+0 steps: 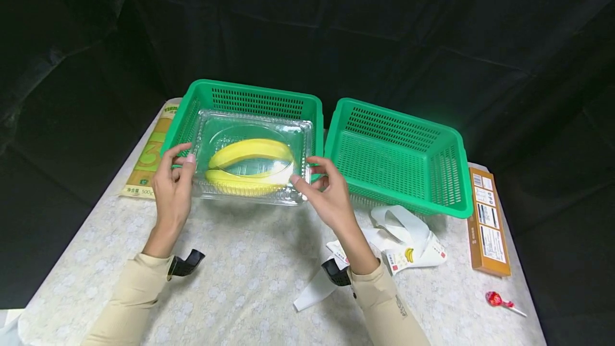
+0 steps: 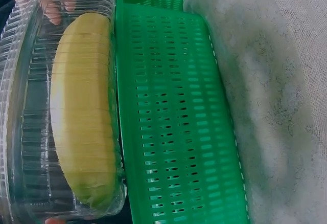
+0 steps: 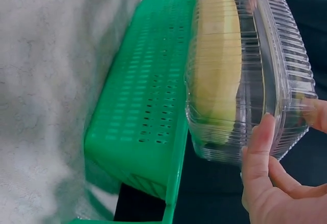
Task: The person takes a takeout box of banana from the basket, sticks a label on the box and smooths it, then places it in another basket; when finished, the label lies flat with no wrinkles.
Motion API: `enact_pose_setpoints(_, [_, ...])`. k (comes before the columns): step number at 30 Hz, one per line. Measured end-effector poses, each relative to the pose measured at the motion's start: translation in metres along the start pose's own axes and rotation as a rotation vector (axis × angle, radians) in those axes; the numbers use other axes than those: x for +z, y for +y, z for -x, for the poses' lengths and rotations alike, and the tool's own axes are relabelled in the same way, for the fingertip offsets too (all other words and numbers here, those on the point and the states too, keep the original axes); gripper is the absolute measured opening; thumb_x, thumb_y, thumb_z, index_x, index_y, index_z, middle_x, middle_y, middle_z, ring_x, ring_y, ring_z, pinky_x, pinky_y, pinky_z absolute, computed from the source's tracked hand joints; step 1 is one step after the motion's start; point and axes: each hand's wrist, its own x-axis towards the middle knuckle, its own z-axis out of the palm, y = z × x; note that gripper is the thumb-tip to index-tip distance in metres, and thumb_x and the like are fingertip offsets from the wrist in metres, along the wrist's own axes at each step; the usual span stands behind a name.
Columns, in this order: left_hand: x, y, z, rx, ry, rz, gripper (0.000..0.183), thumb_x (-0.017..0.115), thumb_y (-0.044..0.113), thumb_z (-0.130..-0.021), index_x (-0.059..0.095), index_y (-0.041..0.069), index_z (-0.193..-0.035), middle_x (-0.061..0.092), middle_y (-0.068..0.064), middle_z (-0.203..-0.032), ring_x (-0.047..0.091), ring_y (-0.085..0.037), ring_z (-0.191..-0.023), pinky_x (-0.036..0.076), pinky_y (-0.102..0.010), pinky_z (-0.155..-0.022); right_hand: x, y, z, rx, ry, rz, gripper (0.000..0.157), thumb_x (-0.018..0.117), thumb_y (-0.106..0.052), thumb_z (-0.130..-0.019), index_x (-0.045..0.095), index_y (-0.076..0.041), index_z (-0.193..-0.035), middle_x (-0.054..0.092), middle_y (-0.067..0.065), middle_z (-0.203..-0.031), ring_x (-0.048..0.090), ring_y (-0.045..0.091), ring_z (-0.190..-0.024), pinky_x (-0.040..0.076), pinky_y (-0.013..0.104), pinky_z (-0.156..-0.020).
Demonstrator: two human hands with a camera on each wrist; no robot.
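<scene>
A clear plastic clamshell box point(image 1: 250, 122) with two bananas point(image 1: 252, 148) inside is held between both hands over the left green basket point(image 1: 259, 89). Its lid is down over the fruit. My left hand point(image 1: 173, 191) grips the box's left edge, thumb on top. On the opposite edge my right hand point(image 1: 331, 196) pinches the corner with thumb and fingers. In the left wrist view one banana point(image 2: 84, 111) shows through the ribbed side, close above the basket's rim. The right wrist view shows the right thumb point(image 3: 263, 142) pressed on the box's seam.
A second green basket point(image 1: 389, 159) stands to the right. White printed wrapping strips point(image 1: 408, 239) lie in front of it. At the right edge are an orange carton point(image 1: 490, 223) and a lollipop point(image 1: 499, 299). A yellow-green packet point(image 1: 149, 159) lies left of the baskets.
</scene>
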Motion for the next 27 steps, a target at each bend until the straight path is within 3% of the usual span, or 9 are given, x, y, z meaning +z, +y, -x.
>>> enact_pose_setpoints(2, [-0.001,0.007,0.001,0.002,-0.002,0.001,0.035,0.052,0.014,-0.101,0.061,-0.006,-0.128,0.052,0.017,-0.080,0.035,0.007,-0.047,0.028,-0.016,-0.048,0.000,0.000,0.000,-0.002,-0.001,0.002,0.049,0.076,-0.035,-0.088,0.059,-0.023,-0.133,0.060,0.008,-0.120,0.058,0.019,-0.079,0.048,0.033,-0.072])
enact_pose_setpoints(8, [0.000,0.006,0.001,0.018,0.000,0.000,0.033,0.053,0.011,-0.100,0.062,-0.006,-0.127,0.052,0.018,-0.078,0.035,0.009,-0.044,0.028,-0.015,-0.047,0.000,0.004,0.000,0.004,0.003,-0.011,0.055,0.078,-0.033,-0.086,0.057,-0.023,-0.136,0.060,0.009,-0.122,0.058,0.017,-0.078,0.048,0.033,-0.073])
enact_pose_setpoints(16, [-0.001,0.006,0.002,-0.020,0.004,-0.022,0.035,0.053,0.013,-0.101,0.060,-0.004,-0.131,0.052,0.020,-0.078,0.035,0.009,-0.044,0.029,-0.015,-0.049,0.001,0.006,0.000,-0.002,-0.005,-0.013,0.055,0.078,-0.035,-0.087,0.056,-0.026,-0.137,0.061,0.007,-0.123,0.061,0.017,-0.077,0.049,0.033,-0.071])
enact_pose_setpoints(27, [-0.005,0.010,0.009,0.025,0.009,-0.042,0.035,0.055,0.009,-0.099,0.060,-0.006,-0.130,0.049,0.019,-0.072,0.033,0.009,-0.049,0.027,-0.014,-0.051,-0.003,0.007,0.015,-0.014,-0.041,0.018,0.056,0.077,-0.036,-0.088,0.053,-0.024,-0.138,0.059,0.008,-0.121,0.060,0.021,-0.076,0.048,0.033,-0.065])
